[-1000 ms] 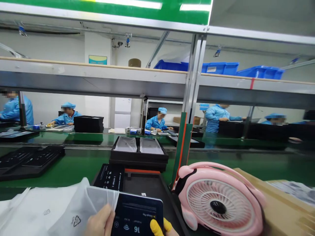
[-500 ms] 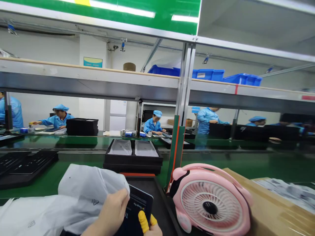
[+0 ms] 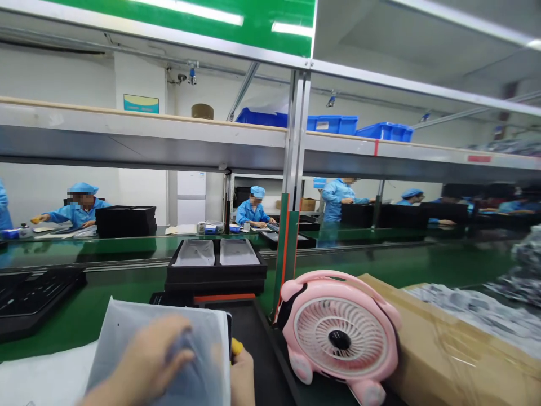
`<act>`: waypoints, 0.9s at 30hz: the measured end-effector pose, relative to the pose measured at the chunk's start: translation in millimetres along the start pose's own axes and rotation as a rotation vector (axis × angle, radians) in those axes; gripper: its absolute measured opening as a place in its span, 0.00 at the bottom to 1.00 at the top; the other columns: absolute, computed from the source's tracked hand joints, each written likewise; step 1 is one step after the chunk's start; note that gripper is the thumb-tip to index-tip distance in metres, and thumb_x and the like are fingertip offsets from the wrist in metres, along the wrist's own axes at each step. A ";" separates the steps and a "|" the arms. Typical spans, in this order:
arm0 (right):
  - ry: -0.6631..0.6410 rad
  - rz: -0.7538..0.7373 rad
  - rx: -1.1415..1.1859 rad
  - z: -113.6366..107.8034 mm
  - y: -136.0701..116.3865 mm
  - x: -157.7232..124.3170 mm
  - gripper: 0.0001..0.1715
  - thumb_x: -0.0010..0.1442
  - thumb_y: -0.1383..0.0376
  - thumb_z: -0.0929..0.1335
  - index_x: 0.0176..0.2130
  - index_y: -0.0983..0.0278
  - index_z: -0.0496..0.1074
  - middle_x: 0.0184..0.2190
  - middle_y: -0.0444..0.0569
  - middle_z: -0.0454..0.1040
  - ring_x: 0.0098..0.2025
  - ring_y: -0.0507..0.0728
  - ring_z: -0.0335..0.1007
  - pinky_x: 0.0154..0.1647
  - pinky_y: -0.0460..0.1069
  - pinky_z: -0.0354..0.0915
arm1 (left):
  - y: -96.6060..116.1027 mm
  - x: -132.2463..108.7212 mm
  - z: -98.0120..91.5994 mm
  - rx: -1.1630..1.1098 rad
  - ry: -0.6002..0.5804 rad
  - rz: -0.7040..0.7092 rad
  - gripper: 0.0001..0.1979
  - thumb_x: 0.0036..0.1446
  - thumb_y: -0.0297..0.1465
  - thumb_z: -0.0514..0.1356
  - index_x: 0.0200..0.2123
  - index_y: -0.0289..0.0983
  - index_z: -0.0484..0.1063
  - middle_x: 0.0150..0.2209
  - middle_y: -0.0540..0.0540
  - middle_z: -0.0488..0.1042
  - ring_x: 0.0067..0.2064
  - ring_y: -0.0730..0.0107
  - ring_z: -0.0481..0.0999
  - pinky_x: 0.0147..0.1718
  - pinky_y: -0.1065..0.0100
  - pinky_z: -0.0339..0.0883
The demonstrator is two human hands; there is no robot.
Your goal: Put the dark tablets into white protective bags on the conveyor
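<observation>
A milky translucent sleeve (image 3: 207,332) covers most of a dark flat tablet, upright in front of me at the lower left. Only a narrow dark edge of the tablet (image 3: 229,324) shows on the right. My right hand (image 3: 242,372), with yellow finger covers, grips that edge through or beside the sleeve; its other fingers are hidden behind. Over the front of the sleeve is my left hand (image 3: 152,358), smeared by motion, thumb and fingers curved around a dark fold or shadow. Whether it pinches the film is unclear. More white sleeves (image 3: 51,369) lie at left.
A black tray (image 3: 264,361) lies beneath and right of my hands. Beside it stand a pink fan (image 3: 340,338) and a cardboard box (image 3: 452,344). Stacked black trays (image 3: 215,276) hold sleeved tablets ahead. A metal post (image 3: 291,197) rises to a shelf (image 3: 147,135). Co-workers sit beyond.
The sleeve now covers nearly all of the tablet, whose printed dark face showed before. My left hand has left the sleeve's edge and moved left across its front. The view has shifted right.
</observation>
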State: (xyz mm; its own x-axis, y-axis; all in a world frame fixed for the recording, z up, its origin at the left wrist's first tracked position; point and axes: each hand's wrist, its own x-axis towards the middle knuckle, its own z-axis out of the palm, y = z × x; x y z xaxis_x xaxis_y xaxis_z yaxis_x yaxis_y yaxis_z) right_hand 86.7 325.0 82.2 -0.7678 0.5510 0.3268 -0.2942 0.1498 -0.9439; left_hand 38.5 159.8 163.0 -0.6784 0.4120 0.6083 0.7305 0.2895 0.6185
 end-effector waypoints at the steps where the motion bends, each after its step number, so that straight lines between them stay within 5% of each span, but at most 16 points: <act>1: -0.033 0.007 0.024 -4.0 -9.7 5.5 0.18 0.45 0.56 0.72 0.27 0.70 0.74 0.23 0.48 0.73 0.28 0.54 0.67 0.30 0.46 0.67 | 1.2 13.8 -17.9 0.048 -0.016 -0.002 0.18 0.36 0.41 0.65 0.35 0.44 0.76 0.39 0.45 0.77 0.45 0.55 0.72 0.46 0.62 0.63; 4: -0.195 -0.052 0.012 -17.9 -49.3 25.2 0.19 0.42 0.54 0.73 0.27 0.69 0.76 0.22 0.48 0.72 0.28 0.54 0.67 0.31 0.46 0.66 | 9.7 41.9 -49.4 0.294 -0.279 -0.119 0.08 0.37 0.33 0.62 0.26 0.42 0.75 0.26 0.50 0.75 0.35 0.60 0.74 0.34 0.68 0.65; 6: -0.298 -0.155 0.032 -29.2 -75.8 40.4 0.25 0.43 0.50 0.72 0.33 0.67 0.76 0.26 0.49 0.73 0.32 0.55 0.69 0.36 0.47 0.66 | 14.3 45.9 -51.5 0.191 -0.390 -0.184 0.03 0.39 0.32 0.60 0.18 0.40 0.72 0.19 0.53 0.71 0.26 0.67 0.71 0.25 0.73 0.60; 10: -0.510 -0.416 0.047 -54.9 -105.1 60.5 0.38 0.46 0.37 0.64 0.45 0.61 0.72 0.49 0.55 0.68 0.51 0.59 0.64 0.56 0.55 0.59 | 4.1 32.7 -35.6 -0.209 -0.175 -0.323 0.15 0.36 0.43 0.64 0.21 0.37 0.72 0.21 0.52 0.74 0.27 0.64 0.73 0.25 0.72 0.64; 14: -0.763 -0.587 -0.573 -74.2 -107.3 66.9 0.23 0.43 0.48 0.73 0.35 0.61 0.77 0.63 0.54 0.49 0.64 0.70 0.41 0.61 0.68 0.42 | -24.1 18.0 -22.2 -0.356 0.030 -0.419 0.25 0.36 0.50 0.64 0.33 0.37 0.75 0.29 0.49 0.79 0.33 0.58 0.76 0.31 0.68 0.69; 16: -0.777 -0.681 -0.784 -83.9 -110.3 79.5 0.11 0.44 0.58 0.74 0.28 0.62 0.77 0.62 0.52 0.51 0.65 0.71 0.37 0.60 0.70 0.40 | -36.8 13.2 -15.7 -0.354 0.042 -0.427 0.26 0.36 0.51 0.63 0.32 0.36 0.75 0.28 0.48 0.78 0.32 0.58 0.76 0.31 0.67 0.69; 18: -0.739 -0.780 -0.820 -95.4 -119.9 102.3 0.10 0.47 0.60 0.73 0.23 0.65 0.74 0.58 0.54 0.60 0.63 0.68 0.45 0.59 0.68 0.47 | -45.8 9.5 -6.6 -0.364 0.056 -0.445 0.27 0.36 0.52 0.63 0.31 0.36 0.75 0.29 0.47 0.79 0.33 0.57 0.76 0.33 0.67 0.70; 21: -0.455 -0.835 -0.751 -106.2 -143.8 138.9 0.20 0.50 0.56 0.71 0.18 0.67 0.67 0.49 0.59 0.67 0.55 0.63 0.59 0.56 0.63 0.55 | -52.5 5.4 12.6 -0.398 0.101 -0.482 0.30 0.36 0.54 0.62 0.35 0.36 0.75 0.33 0.45 0.79 0.40 0.55 0.76 0.40 0.65 0.69; 23: -0.305 -0.801 -0.694 -98.5 -158.4 149.2 0.17 0.51 0.56 0.69 0.22 0.67 0.67 0.48 0.59 0.67 0.53 0.61 0.62 0.56 0.61 0.57 | -53.8 3.4 26.9 -0.405 0.099 -0.490 0.31 0.36 0.54 0.62 0.36 0.35 0.75 0.35 0.44 0.79 0.42 0.53 0.76 0.42 0.64 0.68; 25: -0.364 -0.771 -0.704 -75.0 -165.4 143.8 0.16 0.48 0.57 0.71 0.34 0.67 0.71 0.50 0.58 0.66 0.54 0.60 0.61 0.57 0.58 0.57 | -53.0 2.4 40.5 -0.419 0.098 -0.504 0.32 0.37 0.55 0.60 0.36 0.35 0.75 0.34 0.44 0.79 0.41 0.52 0.76 0.41 0.62 0.69; 27: -0.544 -0.730 -0.802 -42.2 -164.1 129.3 0.31 0.41 0.59 0.75 0.45 0.65 0.71 0.52 0.56 0.66 0.55 0.61 0.62 0.57 0.56 0.59 | -50.1 2.1 52.7 -0.442 0.126 -0.516 0.31 0.38 0.56 0.59 0.36 0.35 0.74 0.33 0.44 0.79 0.39 0.52 0.77 0.39 0.61 0.69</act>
State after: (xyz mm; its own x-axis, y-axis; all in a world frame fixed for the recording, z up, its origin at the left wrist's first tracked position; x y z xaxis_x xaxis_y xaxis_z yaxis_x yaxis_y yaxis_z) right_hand 59.8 406.3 277.4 -0.7636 -0.2634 0.5896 -0.4698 0.8530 -0.2273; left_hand 4.6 191.7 107.1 -0.9542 0.2051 0.2178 0.2288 0.0315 0.9730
